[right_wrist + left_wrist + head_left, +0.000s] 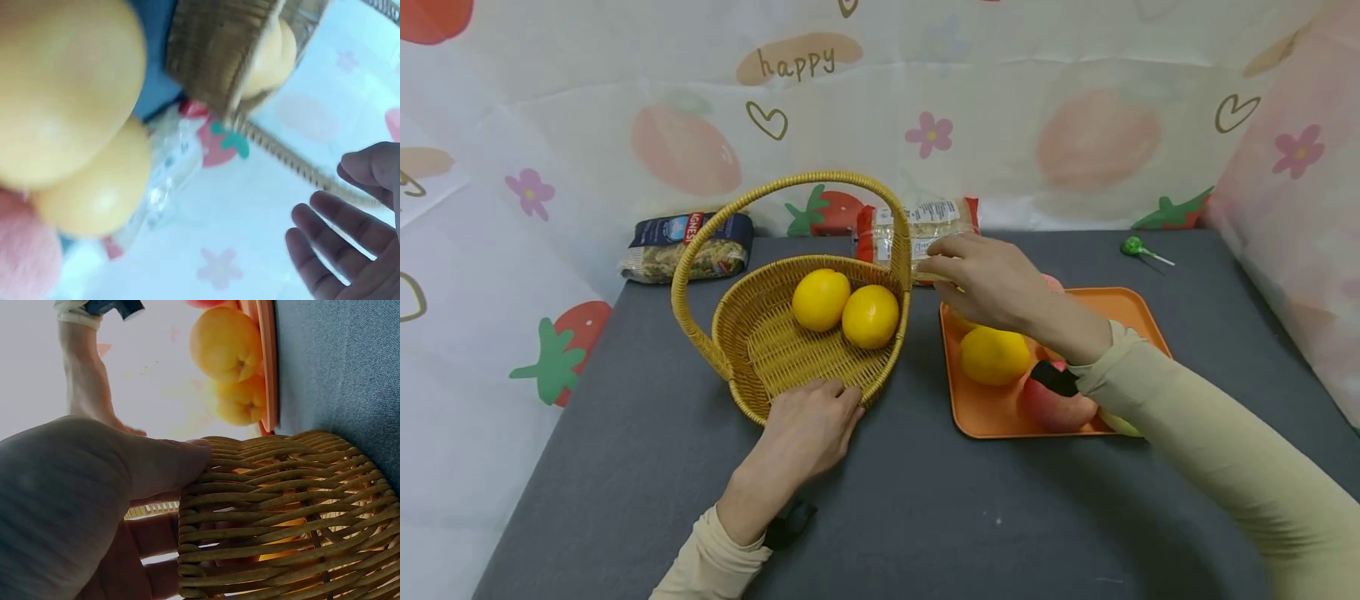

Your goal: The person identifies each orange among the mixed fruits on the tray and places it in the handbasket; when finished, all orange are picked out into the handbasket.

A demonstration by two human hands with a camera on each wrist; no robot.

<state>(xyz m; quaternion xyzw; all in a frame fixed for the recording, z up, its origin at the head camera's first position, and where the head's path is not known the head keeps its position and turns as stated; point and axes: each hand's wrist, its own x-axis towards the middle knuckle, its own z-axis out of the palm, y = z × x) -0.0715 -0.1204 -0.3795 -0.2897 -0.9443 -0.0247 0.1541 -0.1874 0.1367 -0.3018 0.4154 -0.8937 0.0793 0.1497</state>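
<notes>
My left hand (pixel 808 429) grips the near rim of a yellow wicker basket (pixel 790 358); in the left wrist view the thumb (pixel 169 459) lies outside the rim, fingers inside. Two yellow oranges (pixel 821 300) rest in the basket's far right part. To the right, my right hand (pixel 988 279) hovers over the back left of an orange tray (pixel 988 421). Its fingers (pixel 325 240) are loosely spread and hold nothing. Under that arm, the tray bears more oranges (pixel 995 356) and a pinkish-red fruit (pixel 1056 407), partly hidden by the wrist and sleeve.
Behind the basket lie a dark-labelled Agnesi bag (pixel 688 246) and a clear bag with red ends (pixel 943 221), both against the printed backdrop. A green lollipop (pixel 1133 246) lies at the back right. The basket's tall handle (pixel 820 177) arches above it.
</notes>
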